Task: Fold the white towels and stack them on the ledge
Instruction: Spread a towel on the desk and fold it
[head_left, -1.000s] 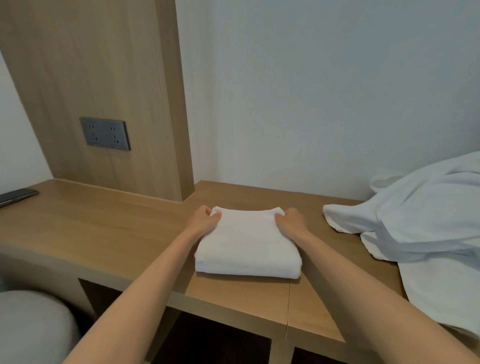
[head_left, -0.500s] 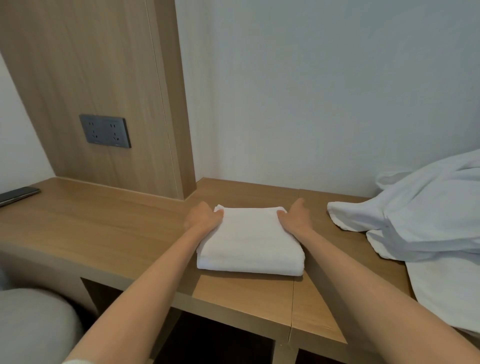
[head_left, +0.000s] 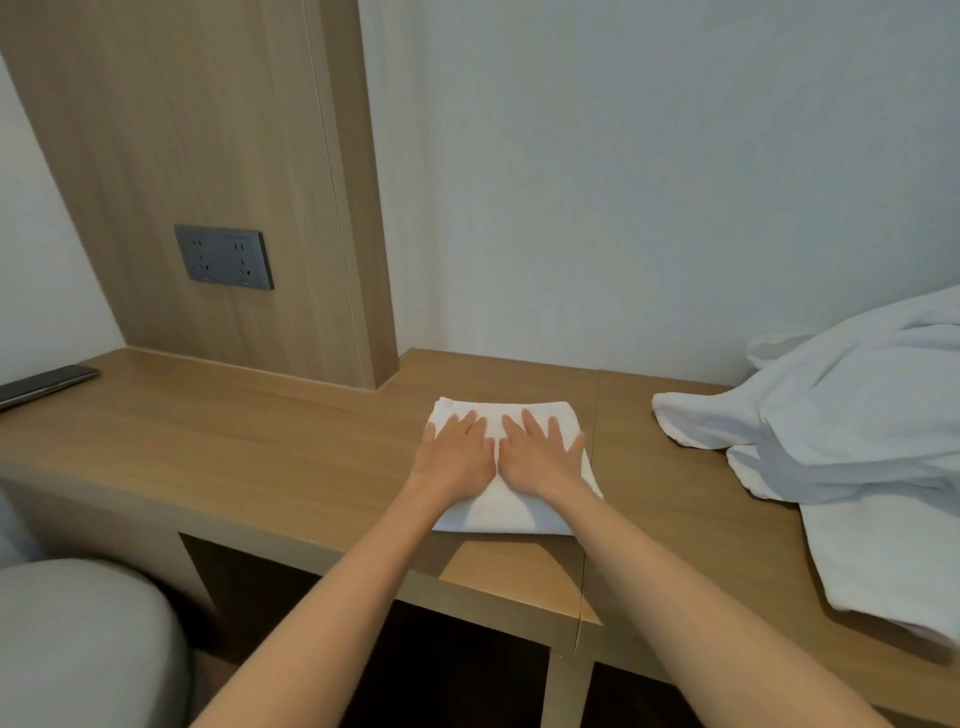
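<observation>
A folded white towel (head_left: 506, 512) lies flat on the wooden ledge (head_left: 260, 447), near its front edge. My left hand (head_left: 457, 452) and my right hand (head_left: 543, 454) rest side by side on top of it, palms down, fingers spread, thumbs almost touching. Both hands press flat on the towel and grip nothing. A loose heap of unfolded white towels (head_left: 852, 426) lies on the ledge to the right, with one part hanging over the front edge.
A dark phone (head_left: 44, 384) lies at the ledge's far left. A wooden panel with a grey socket plate (head_left: 224, 257) rises behind the ledge. A grey cushioned seat (head_left: 78, 649) sits at the lower left. Open cubbies lie under the ledge.
Both hands left the towel's left and right sides and came to its top, now lying flat and open. The towel sits slightly farther back on the ledge.
</observation>
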